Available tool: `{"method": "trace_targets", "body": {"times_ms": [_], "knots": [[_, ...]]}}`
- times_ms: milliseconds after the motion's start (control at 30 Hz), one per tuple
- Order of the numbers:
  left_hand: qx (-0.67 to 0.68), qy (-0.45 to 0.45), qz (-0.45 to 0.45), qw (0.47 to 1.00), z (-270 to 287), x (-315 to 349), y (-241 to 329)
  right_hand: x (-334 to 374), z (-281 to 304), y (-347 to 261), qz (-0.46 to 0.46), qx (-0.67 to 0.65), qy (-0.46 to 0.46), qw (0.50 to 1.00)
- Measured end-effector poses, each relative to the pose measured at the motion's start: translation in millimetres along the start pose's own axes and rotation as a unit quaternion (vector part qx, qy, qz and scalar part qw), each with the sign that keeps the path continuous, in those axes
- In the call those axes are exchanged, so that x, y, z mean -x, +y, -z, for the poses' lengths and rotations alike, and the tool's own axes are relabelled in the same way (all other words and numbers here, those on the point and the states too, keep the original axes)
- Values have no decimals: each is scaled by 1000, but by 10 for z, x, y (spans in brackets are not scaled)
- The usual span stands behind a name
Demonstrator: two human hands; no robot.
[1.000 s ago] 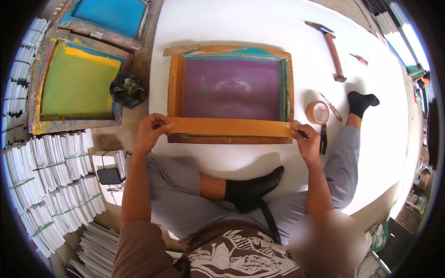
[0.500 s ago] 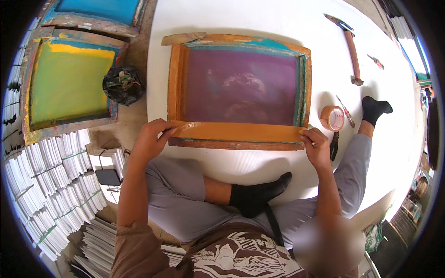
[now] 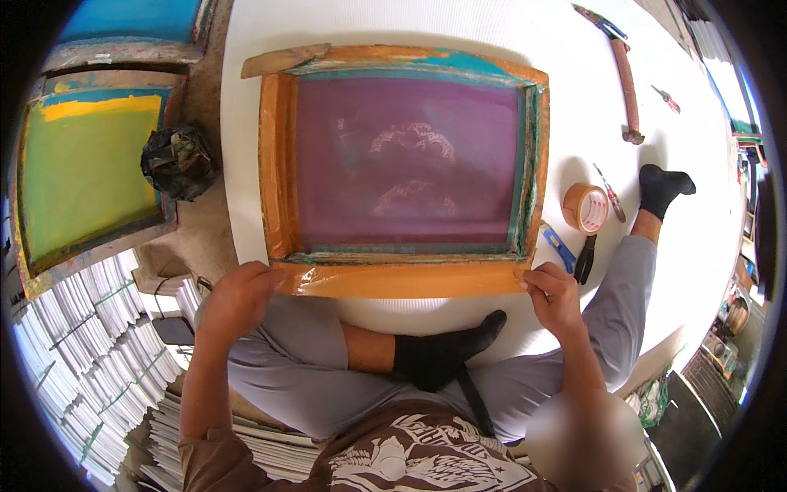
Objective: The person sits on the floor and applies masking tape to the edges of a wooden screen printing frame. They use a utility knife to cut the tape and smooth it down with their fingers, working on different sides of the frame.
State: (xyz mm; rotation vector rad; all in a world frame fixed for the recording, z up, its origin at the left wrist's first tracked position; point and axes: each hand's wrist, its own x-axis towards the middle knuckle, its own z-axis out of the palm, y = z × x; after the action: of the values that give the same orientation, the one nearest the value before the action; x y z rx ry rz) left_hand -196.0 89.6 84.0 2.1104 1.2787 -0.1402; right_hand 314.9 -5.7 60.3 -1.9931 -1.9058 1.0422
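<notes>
A wooden screen-printing frame [image 3: 541,164] with purple mesh [image 3: 410,164] lies on the white surface before me. Pale arched marks show on the mesh. A strip of brown packing tape [image 3: 402,280] stretches along the frame's near side. My left hand [image 3: 239,300] pinches the strip's left end, and my right hand [image 3: 554,297] pinches the right end between thumb and finger. Shiny brown tape also covers the frame's left side. How far the strip touches the wood, I cannot tell.
Right of the frame lie a tape roll [image 3: 585,208], a blue utility knife [image 3: 557,248], dark-handled pliers [image 3: 585,261] and a screwdriver [image 3: 610,193]. A hammer [image 3: 628,90] is farther off. At left are a yellow-green screen [image 3: 90,172], a black bundle [image 3: 180,162] and paper stacks [image 3: 74,336].
Both hands have brought the tape strip nearer to me, from beside the mesh onto the frame's near edge. The frame sits nearer in view, and the blue knife has come into sight.
</notes>
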Motion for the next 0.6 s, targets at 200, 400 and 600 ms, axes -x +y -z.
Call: {"method": "trace_targets", "body": {"times_ms": [200, 400, 600], "knots": [[-10, 81, -13, 997, -71, -149, 40, -168, -42, -1, 34, 13, 84, 996], [-59, 48, -23, 997, -40, -258, 33, -290, -123, 50, 57, 35, 67, 995], [-82, 0, -20, 996, -54, -322, 13, -347, -153, -24, 44, 62, 38, 996]]}}
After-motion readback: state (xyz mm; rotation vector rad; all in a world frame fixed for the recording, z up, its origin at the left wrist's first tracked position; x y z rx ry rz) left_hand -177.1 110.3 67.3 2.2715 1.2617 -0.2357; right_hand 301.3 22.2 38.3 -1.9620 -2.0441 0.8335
